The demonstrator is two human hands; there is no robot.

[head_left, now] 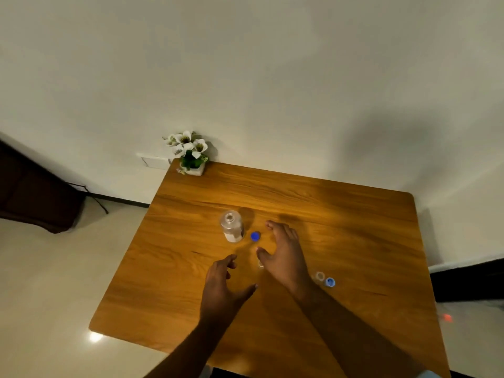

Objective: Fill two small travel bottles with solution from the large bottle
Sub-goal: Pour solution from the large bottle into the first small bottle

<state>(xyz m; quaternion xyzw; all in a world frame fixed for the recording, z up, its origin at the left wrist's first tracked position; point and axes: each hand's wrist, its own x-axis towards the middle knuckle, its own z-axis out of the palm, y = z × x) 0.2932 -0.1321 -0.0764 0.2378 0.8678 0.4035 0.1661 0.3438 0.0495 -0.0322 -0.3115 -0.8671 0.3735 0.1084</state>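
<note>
both hands (253, 266) spread, empty; the uncapped large bottle (232, 227) looks light, slick: grip mid-body.

On the wooden counter (341, 214) the large bottle (232, 226) stands upright and uncapped, a blue cap (255, 236) just right of it. The right hand (283, 252) hovers spread beside the cap; the left hand (222, 279) is open nearer. A small travel bottle (319, 276) and another blue cap (330, 282) sit at right. A flower pot (191, 156) occupies the far left corner.
</note>
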